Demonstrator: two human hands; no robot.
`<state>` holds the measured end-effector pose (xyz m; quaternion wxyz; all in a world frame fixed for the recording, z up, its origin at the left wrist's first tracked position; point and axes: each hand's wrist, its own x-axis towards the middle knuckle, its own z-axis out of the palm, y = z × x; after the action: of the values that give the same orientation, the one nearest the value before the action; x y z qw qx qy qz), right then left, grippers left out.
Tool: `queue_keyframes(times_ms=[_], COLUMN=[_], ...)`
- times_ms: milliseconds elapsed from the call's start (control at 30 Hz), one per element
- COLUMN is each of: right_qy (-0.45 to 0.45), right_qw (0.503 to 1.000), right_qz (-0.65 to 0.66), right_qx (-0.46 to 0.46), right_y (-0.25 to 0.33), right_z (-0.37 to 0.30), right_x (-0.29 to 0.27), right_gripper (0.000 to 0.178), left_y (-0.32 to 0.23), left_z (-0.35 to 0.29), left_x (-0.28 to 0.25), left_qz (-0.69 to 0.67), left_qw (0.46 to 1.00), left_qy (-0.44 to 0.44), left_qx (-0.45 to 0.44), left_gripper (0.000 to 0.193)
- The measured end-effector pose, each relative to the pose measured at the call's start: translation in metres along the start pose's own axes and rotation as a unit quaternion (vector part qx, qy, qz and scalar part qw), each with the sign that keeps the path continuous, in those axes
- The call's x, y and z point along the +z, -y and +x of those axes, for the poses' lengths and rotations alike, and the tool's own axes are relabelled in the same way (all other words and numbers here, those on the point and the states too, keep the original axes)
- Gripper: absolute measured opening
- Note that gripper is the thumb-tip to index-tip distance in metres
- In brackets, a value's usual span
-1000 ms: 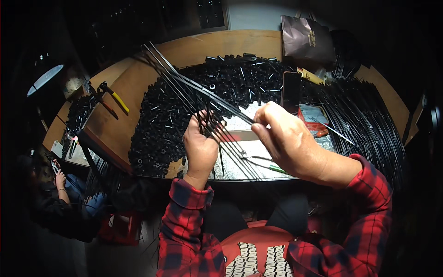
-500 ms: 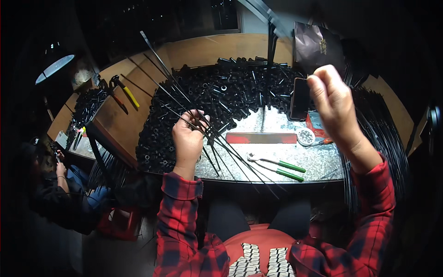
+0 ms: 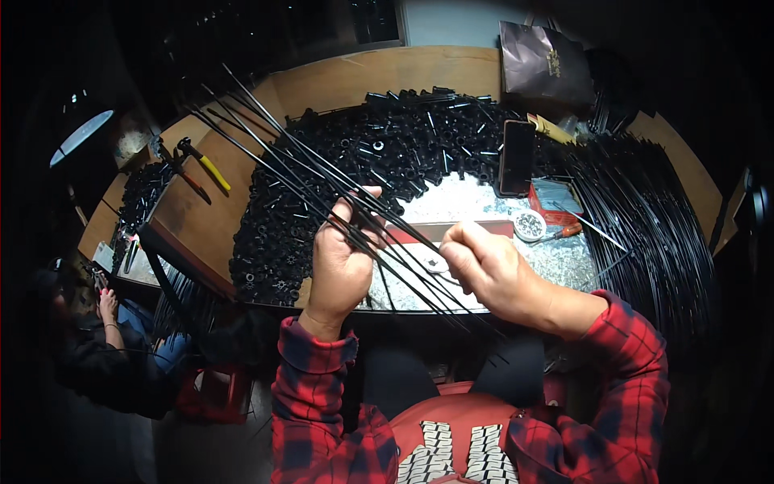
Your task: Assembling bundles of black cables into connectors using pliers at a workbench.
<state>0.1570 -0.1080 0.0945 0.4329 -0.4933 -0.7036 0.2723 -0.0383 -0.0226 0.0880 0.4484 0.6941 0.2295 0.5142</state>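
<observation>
A loose bundle of long thin black rods slants from the upper left down to the front edge of the bench. My left hand is closed round its middle, thumb and fingers wrapped about the rods. At the bundle's lower right, my right hand is closed in a pinch, where one black rod runs up to the fingertips. What lies inside that fist is hidden. Beneath the right hand, the head of a pair of pliers shows on the bright metal bench top; the hand covers the handles.
A heap of short black tubular parts covers the bench's back and left. To the right are a phone, a round white dish, an orange-handled screwdriver and a mass of black rods. Another person's hand shows far left.
My right hand has come down and left from above the right side of the bench to the bundle's lower end. The rods in my left hand have shifted slightly; the pliers' green handles are now covered.
</observation>
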Motion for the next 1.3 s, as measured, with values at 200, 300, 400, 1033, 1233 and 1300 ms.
queue_keyframes(times_ms=[200, 300, 400, 1033, 1233, 1300], right_qy=[0.044, 0.077, 0.139, 0.266, 0.223, 0.161], right_qw=[0.981, 0.948, 0.915, 0.912, 0.928, 0.966], right_qz=[-0.168, -0.304, -0.379, 0.279, 0.246, 0.177], right_qx=[0.089, 0.061, 0.027, 0.138, 0.172, 0.102], right_y=[-0.087, -0.106, -0.116, -0.036, -0.015, -0.021], right_z=[-0.016, -0.028, -0.037, -0.042, -0.06, -0.064], right_x=[-0.015, -0.015, -0.011, -0.028, -0.02, -0.011], right_gripper=[0.025, 0.039, 0.036, 0.046, 0.039, 0.044], left_y=[0.001, -0.001, -0.001, -0.002, 0.005, 0.003], left_z=[0.001, -0.001, 0.001, 0.017, 0.03, 0.035], left_x=[-0.005, -0.007, -0.007, 0.021, 0.028, 0.031], left_qz=[0.018, 0.002, 0.023, -0.027, -0.009, -0.025], left_qw=[1.0, 1.0, 0.999, 0.998, 0.996, 0.996], left_qy=[-0.012, -0.014, -0.017, 0.051, 0.082, 0.083], left_qx=[0.019, 0.024, 0.044, -0.023, -0.021, -0.03], left_gripper=[0.024, 0.022, 0.029, 0.022, 0.015, 0.016])
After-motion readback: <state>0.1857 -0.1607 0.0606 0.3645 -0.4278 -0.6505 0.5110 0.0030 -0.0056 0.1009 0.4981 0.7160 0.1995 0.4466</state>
